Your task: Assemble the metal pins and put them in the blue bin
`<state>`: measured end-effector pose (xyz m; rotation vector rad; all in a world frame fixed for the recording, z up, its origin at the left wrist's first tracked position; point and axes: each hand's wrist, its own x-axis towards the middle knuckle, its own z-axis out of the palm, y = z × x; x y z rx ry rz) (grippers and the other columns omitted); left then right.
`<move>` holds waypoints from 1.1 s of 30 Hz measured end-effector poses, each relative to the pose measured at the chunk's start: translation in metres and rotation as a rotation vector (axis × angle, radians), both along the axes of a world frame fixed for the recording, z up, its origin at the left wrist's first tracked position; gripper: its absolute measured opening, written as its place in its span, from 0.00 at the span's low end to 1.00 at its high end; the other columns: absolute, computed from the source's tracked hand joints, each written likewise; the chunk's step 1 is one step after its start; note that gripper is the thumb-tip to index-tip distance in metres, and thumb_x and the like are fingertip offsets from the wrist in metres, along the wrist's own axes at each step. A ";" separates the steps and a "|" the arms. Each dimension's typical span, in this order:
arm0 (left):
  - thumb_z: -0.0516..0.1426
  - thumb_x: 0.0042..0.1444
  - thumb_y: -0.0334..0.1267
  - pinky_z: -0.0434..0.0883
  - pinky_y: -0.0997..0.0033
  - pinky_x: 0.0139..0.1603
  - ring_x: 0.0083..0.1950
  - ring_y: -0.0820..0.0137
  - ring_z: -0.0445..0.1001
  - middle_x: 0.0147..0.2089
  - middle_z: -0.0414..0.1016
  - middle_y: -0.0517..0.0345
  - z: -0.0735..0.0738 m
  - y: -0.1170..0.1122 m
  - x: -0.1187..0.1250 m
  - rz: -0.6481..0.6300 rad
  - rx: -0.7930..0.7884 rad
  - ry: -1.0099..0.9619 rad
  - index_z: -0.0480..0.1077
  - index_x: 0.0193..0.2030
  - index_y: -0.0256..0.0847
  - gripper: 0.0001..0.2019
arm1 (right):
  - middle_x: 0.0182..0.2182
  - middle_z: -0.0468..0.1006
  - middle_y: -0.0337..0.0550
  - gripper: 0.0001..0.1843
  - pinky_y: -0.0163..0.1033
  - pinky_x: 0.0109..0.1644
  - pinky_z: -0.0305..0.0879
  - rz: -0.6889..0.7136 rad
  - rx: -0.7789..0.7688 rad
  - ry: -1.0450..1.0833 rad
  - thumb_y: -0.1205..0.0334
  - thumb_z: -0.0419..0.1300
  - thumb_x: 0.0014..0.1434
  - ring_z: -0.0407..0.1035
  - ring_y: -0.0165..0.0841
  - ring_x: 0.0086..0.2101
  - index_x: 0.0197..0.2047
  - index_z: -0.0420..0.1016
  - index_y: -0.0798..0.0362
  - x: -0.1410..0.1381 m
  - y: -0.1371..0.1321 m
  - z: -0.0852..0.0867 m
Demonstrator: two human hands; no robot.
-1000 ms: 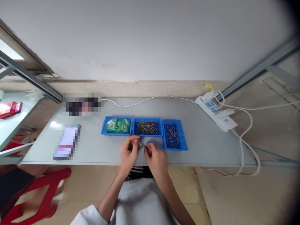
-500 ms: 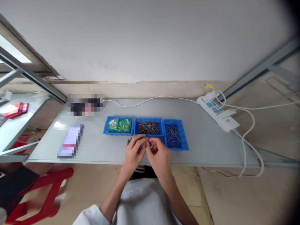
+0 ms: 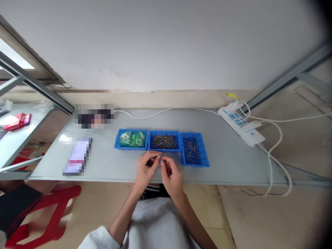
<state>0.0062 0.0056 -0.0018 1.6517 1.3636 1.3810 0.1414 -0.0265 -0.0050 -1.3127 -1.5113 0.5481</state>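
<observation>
My left hand (image 3: 145, 170) is closed in a pinch, and a tiny brass-coloured piece (image 3: 159, 155) shows at its fingertips. Close beside it, my right hand (image 3: 172, 177) pinches with thumb and forefinger at something small and greyish, too small to name. Both sets of fingertips nearly meet in front of the middle blue bin (image 3: 165, 150), which holds many thin brass-and-dark metal pins (image 3: 164, 141). Green and whitish small parts (image 3: 132, 139) fill the left blue bin (image 3: 131, 148). Fewer slim metal pins (image 3: 191, 148) lie in the right blue bin (image 3: 204, 155).
A blurred-out phone-like slab (image 3: 77, 155) lies on the grey table (image 3: 109, 169) at left, with another pixelated item (image 3: 94, 117) behind it. At the back right sits a white power strip (image 3: 240, 126) with cables. A red stool (image 3: 52, 214) stands at lower left.
My hands have moved slightly left and their fingertips have drawn a little apart. The brass-coloured piece now shows at my left fingertips. The bins stay in place.
</observation>
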 end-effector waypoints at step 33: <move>0.61 0.73 0.46 0.74 0.74 0.33 0.29 0.73 0.74 0.41 0.86 0.53 0.000 -0.005 -0.002 0.086 -0.071 -0.155 0.82 0.54 0.42 0.13 | 0.32 0.85 0.41 0.10 0.35 0.35 0.74 -0.133 0.241 -0.067 0.57 0.62 0.76 0.73 0.29 0.25 0.48 0.84 0.50 -0.005 0.047 0.034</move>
